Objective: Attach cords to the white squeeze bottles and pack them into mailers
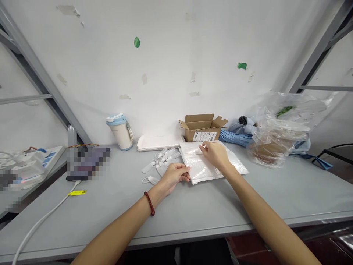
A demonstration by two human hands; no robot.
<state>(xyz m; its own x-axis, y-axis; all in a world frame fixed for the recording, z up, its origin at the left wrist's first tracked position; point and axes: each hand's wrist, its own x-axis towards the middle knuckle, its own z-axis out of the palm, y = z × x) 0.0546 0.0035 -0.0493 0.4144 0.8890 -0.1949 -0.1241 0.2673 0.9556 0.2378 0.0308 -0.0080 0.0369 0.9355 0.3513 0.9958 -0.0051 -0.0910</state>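
A flat white plastic packet with a glossy, wrinkled surface lies tilted on the grey table. My left hand holds its lower left edge between thumb and fingers. Over the upper part of the packet, my right hand is closed in a pinch. What sits between those fingertips is too small to make out. Just left of the packet is a loose pile of white tags with loops, partly hidden behind my left hand.
Along the wall stand a blue-and-white cup, a white tray and an open cardboard box. Blue cloth and a plastic-bagged container are at the right. A blurred-out device with a white cable lies left.
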